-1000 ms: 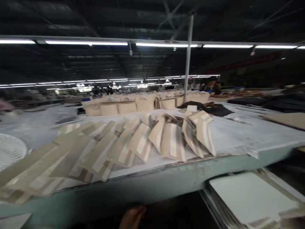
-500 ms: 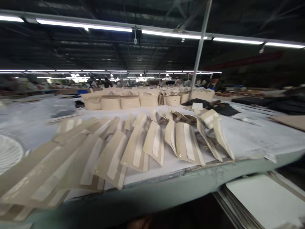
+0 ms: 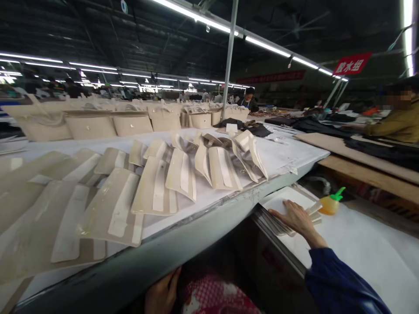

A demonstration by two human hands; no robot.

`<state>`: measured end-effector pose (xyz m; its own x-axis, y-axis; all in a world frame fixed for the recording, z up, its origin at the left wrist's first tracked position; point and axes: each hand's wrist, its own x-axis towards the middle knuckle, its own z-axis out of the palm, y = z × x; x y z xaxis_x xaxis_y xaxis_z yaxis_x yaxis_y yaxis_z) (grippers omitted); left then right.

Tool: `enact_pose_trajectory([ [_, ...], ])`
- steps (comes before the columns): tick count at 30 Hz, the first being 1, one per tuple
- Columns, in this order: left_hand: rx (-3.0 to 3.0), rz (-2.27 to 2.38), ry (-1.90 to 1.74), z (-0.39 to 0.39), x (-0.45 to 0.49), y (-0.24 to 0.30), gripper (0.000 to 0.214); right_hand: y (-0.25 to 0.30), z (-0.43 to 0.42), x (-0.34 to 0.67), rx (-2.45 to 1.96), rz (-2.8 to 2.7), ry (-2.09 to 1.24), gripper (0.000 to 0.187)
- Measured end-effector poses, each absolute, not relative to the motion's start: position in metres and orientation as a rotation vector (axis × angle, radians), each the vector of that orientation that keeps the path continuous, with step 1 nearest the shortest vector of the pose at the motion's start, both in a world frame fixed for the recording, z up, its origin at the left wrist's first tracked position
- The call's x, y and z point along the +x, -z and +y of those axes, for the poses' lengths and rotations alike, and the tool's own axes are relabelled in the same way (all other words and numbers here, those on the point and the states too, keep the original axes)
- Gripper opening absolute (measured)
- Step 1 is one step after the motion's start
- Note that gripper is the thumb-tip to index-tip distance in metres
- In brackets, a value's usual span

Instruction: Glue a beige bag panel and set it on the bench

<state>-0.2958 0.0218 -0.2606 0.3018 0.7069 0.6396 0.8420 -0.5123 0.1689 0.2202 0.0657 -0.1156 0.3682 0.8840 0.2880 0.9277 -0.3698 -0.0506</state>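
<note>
My right hand (image 3: 296, 218), in a dark blue sleeve, reaches to the lower right. It lies on a stack of white flat panels (image 3: 284, 197), with the thumb stretched away from the other fingers. Some panel edges fan out beside the wrist. Low in the middle, by the edge of the table (image 3: 209, 224), is my left hand (image 3: 163, 293); its fingers are partly cut off and in shadow, so its grip is unclear. Beige curved bag pieces (image 3: 109, 205) with pale strips lie in overlapping rows on the table. The nearest ones at left are blurred.
Beige bags (image 3: 132, 124) stand in a row at the back. A metal pole (image 3: 230, 61) rises behind the pieces. An orange bottle with a green top (image 3: 330, 204) stands beside the stack. Another person in a yellow-brown sleeve (image 3: 393, 124) is at right, by dark material.
The view has swung to the right. My right hand has come into view on the white panel stack, and my left hand shows more at the bottom.
</note>
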Motion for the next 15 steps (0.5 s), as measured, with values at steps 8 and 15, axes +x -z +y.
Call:
enact_pose_trajectory([
  [8, -2.264, -1.061, 0.716, 0.014, -0.309, 0.232, 0.049, 0.083, 0.068, 0.202, -2.679, -1.744, 0.179, 0.035],
  [15, -2.316, -0.917, 0.675, 0.015, -0.314, 0.219, 0.051, 0.080, 0.063, 0.188, -2.732, -1.706, 0.213, 0.039],
])
